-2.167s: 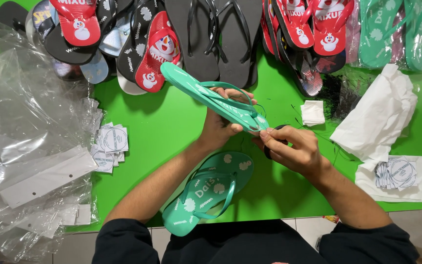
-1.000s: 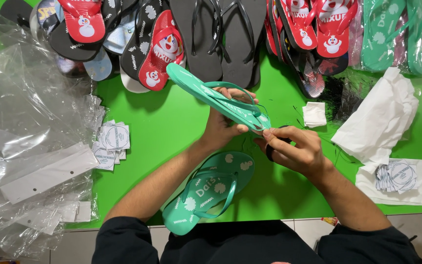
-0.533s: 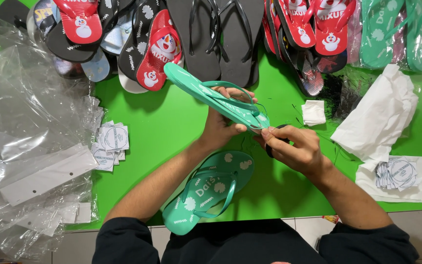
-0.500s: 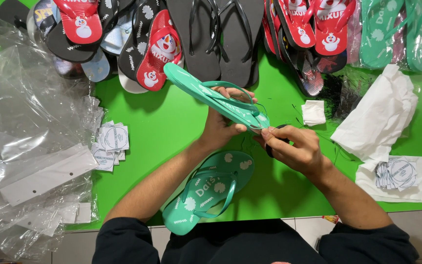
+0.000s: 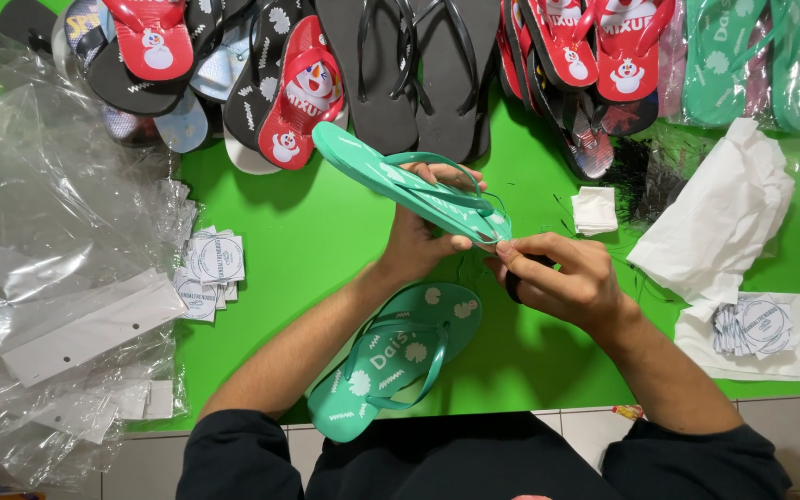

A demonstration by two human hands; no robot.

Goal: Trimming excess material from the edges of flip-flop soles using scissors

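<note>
Teal flip-flop (image 5: 409,190), tilted, strap up

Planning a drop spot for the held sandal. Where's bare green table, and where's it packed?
Bare green table lies between the stack of round-printed paper tags and the left hand holding the teal flip-flop. A smaller patch sits under the right hand. The far edge is packed with red and black flip-flops; clear plastic bags cover the left.
</note>
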